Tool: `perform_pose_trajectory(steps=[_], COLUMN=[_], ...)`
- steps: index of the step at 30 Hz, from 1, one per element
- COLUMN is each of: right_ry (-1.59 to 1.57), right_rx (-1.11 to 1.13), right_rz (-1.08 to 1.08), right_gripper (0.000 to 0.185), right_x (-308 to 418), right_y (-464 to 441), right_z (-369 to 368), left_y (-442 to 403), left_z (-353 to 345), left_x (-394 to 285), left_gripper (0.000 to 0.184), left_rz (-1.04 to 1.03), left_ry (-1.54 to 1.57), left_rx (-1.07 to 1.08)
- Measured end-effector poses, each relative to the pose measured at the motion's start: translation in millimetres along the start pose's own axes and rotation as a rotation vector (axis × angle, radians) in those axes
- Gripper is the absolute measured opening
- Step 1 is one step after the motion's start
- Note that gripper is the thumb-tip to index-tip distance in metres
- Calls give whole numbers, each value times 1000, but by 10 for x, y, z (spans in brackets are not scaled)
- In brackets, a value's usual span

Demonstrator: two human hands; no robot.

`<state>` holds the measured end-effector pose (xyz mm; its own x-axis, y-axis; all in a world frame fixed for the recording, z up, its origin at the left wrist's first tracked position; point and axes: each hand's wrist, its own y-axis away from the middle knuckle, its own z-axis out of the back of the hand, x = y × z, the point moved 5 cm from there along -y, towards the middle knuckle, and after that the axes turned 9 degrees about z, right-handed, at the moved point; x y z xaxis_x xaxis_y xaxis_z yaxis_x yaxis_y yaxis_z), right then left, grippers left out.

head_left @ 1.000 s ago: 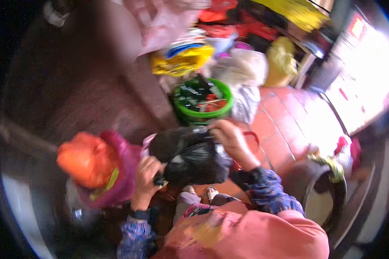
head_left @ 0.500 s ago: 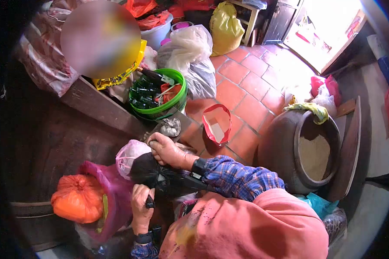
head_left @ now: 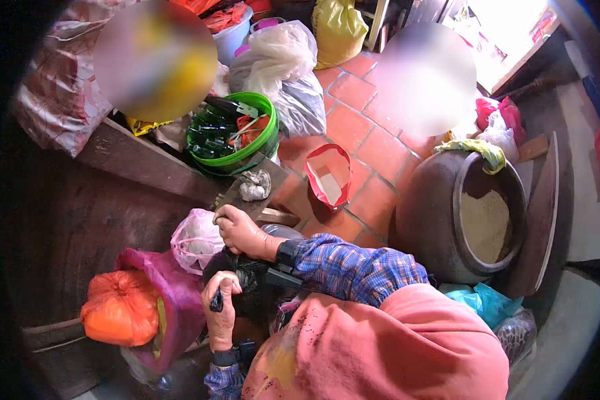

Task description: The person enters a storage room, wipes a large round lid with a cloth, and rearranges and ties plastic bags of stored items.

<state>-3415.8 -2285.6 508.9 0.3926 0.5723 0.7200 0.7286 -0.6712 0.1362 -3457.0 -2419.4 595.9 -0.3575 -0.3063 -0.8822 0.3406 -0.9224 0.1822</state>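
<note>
Over my lap, a black plastic bag (head_left: 249, 275) hangs between my two hands, its lower part dark and hard to make out. My right hand (head_left: 245, 235) is closed in a fist, with black plastic coming out beneath it. Just below, my left hand (head_left: 221, 300) is curled around a twisted black end of the same bag, thumb raised. A pale pink bag (head_left: 199, 240) lies left of my right hand. Beside my left hand are a purple bag (head_left: 185, 300) and a knotted orange bag (head_left: 121, 308).
A green bucket (head_left: 268, 143) with dark bottles stands ahead, near a crumpled whitish cloth (head_left: 255, 185). An open red-edged bag (head_left: 329, 177) sits on the tiled floor. A big clay jar (head_left: 423, 213) stands to the right, with a teal bag (head_left: 493, 300) nearby.
The view has shifted a little. My left hand has risen closer to my right hand, and its thumb now points up. The black bag bulges less between them.
</note>
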Motion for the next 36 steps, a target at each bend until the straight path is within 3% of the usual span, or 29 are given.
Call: perform_pose_trajectory(steps=[3,4,5,7,8,9,11,14,16,17,20,21,23,27,28,33,36], right_ry=[138,6,193,626,865,1128,1196,1267,900,919,1091,1107,1094,1049,1006,953,960], right_rx=[-86,19,115,225,318,412,474,563,589,588,513,473,398,297,238,126,86], right_rz=[32,45,159,722,819,913,1028,974,765,701,471,468,604,559,542,542,502], right_gripper=[9,11,10,8,11,15,21,28,41,58,76,76,73,55,45,33,24], right_x=[46,110,233,584,579,580,811,941,1125,1184,1259,1200,1193,1159,1123,1038,1044], right_y=[19,55,80,157,179,212,435,582,655,650,612,581,545,479,459,498,596], right_z=[77,48,12,-173,-282,-345,-490,-625,-585,-528,-288,-215,-176,-77,-32,57,212], left_y=[-79,-137,-185,-410,-453,-522,-567,-561,-604,-667,-708,-691,-727,-765,-802,-911,-989], left_z=[-45,3,81,55,52,34,-117,-218,-196,-205,-197,-218,-199,-185,-192,-253,-303], left_x=[90,158,281,361,407,320,284,231,239,213,-47,-265,-192,-125,-103,40,50], left_gripper=[43,42,30,25,35,37,38,40,42,43,42,39,23,19,18,9,13], left_rz=[11,22,154,225,130,169,48,-43,-109,-157,-118,-68,-43,-78,-30,146,145], left_ry=[92,122,78,355,288,37,-56,-67,-72,-77,212,369,166,32,69,373,332], left_rx=[-82,-170,-276,-174,-168,-87,-96,-143,-184,-209,-179,-154,-205,-151,-89,-13,9])
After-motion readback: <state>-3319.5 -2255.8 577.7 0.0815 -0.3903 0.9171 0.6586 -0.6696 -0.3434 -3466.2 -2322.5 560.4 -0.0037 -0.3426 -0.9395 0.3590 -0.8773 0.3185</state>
